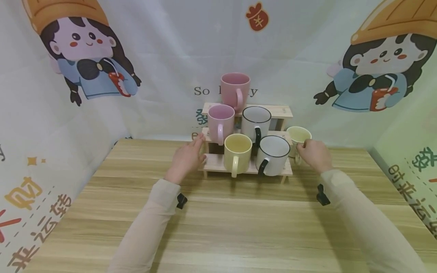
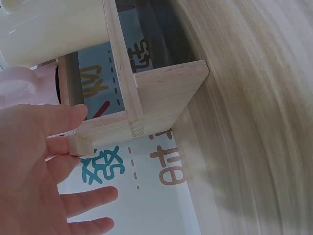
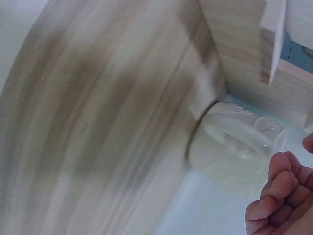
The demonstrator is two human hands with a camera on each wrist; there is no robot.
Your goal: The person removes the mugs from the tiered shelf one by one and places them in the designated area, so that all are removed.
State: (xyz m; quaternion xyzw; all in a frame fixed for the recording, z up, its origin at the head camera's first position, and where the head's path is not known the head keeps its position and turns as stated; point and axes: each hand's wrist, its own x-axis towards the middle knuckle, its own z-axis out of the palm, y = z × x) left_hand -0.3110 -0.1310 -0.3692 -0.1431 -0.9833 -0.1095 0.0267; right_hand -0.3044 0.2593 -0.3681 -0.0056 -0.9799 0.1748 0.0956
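My left hand (image 1: 187,155) grips the left end of the wooden rack (image 1: 213,163); in the left wrist view its thumb and forefinger pinch a board end while other fingers (image 2: 93,200) extend. Beside the rack's right end, a pale yellow mug (image 3: 234,147) stands upright on the table, handle toward me. My right hand (image 1: 315,153) is at that mug's rim, its fingers (image 3: 281,183) loosely curled and the thumb apart from them. On the rack, a dark pink mug (image 1: 230,89) tops a pink mug (image 1: 218,121), a white mug (image 1: 252,117), a yellow mug (image 1: 235,146) and another white mug (image 1: 276,148).
The wood-grain table (image 1: 239,227) stretches toward me in front of the rack. A printed curtain (image 1: 170,57) hangs close behind it and along both sides. Black wrist devices (image 1: 322,195) show beside both cuffs.
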